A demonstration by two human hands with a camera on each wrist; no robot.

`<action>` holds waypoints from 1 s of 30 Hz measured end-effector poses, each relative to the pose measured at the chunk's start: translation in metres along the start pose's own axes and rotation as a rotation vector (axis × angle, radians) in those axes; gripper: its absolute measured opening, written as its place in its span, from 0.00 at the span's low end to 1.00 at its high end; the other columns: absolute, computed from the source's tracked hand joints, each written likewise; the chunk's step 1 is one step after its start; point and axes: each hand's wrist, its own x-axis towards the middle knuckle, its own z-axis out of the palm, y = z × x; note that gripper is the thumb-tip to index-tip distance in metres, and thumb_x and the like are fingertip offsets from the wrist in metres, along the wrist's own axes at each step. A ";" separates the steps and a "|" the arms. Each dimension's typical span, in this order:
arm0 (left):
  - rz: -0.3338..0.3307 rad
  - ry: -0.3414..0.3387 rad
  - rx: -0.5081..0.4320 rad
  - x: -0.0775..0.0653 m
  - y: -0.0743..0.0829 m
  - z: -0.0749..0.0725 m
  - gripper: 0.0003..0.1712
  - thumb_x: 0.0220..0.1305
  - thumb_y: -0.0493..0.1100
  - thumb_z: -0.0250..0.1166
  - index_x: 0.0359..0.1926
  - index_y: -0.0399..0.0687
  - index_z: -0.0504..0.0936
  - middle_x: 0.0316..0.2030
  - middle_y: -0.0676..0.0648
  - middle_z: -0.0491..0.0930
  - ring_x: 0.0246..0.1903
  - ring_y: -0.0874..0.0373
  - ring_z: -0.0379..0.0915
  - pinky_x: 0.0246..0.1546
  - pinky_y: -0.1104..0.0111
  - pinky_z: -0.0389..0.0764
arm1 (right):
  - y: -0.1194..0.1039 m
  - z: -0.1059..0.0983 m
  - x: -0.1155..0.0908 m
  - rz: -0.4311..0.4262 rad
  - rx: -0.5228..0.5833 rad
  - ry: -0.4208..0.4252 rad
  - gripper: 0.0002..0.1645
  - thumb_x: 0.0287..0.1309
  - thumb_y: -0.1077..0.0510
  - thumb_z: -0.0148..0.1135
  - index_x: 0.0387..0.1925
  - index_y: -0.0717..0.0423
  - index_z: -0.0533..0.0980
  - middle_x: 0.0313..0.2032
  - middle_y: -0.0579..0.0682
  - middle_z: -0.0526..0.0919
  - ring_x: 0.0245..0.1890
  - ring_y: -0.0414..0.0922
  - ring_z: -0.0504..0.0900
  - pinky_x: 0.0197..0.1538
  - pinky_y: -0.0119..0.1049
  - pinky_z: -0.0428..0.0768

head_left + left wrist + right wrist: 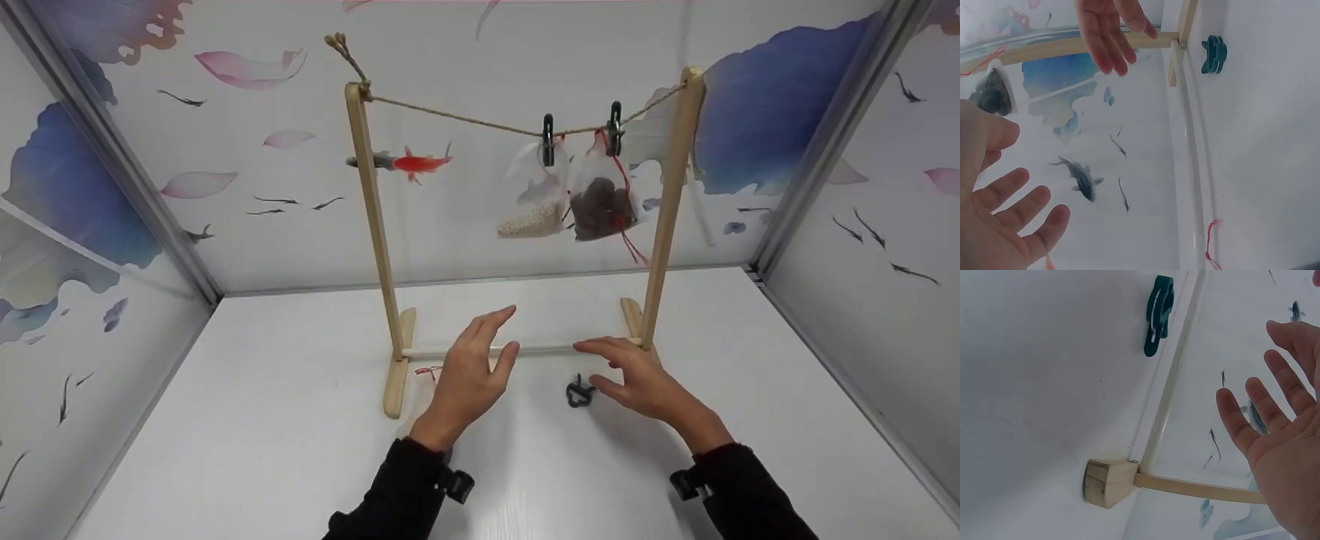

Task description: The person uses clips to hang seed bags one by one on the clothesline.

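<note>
My left hand [471,375] hovers over the table with loosely spread fingers and holds nothing. Beneath it, partly hidden by the wrist, lies a clear bag with a red string [427,370]. Fingers relaxed, my right hand [637,375] is raised near the right post and is also without anything in its grasp. A dark green clip [1159,315] lies on the table just left of its thumb. From a twine line [457,116] hang a bag of pale grains [534,219] and a bag of dark brown lumps [602,210], each pinned by a dark clip [548,142].
A wooden frame with a left post [375,217], a right post [673,202] and a low white crossbar [540,350] stands on the white table [262,420]. Printed panels [300,225] with fish and petals enclose the back and sides.
</note>
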 end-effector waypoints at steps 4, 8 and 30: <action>-0.027 -0.006 -0.023 -0.010 -0.003 0.010 0.26 0.72 0.39 0.63 0.69 0.42 0.73 0.61 0.44 0.77 0.63 0.55 0.71 0.60 0.60 0.75 | 0.006 0.006 -0.001 0.041 -0.032 -0.067 0.34 0.59 0.73 0.67 0.66 0.59 0.73 0.63 0.55 0.77 0.62 0.56 0.76 0.56 0.56 0.79; -0.053 -0.035 -0.011 -0.017 -0.005 0.019 0.27 0.72 0.40 0.63 0.69 0.43 0.72 0.61 0.45 0.77 0.63 0.54 0.72 0.59 0.58 0.76 | 0.012 0.011 -0.001 0.085 -0.090 -0.157 0.36 0.57 0.77 0.64 0.67 0.62 0.72 0.64 0.58 0.76 0.65 0.59 0.72 0.63 0.56 0.72; -0.280 -0.301 -0.179 -0.056 -0.009 0.050 0.30 0.74 0.45 0.61 0.71 0.41 0.67 0.61 0.39 0.74 0.59 0.41 0.74 0.58 0.55 0.76 | 0.013 0.028 0.000 0.096 -0.146 -0.248 0.25 0.55 0.78 0.65 0.55 0.66 0.81 0.55 0.60 0.83 0.58 0.60 0.79 0.60 0.56 0.75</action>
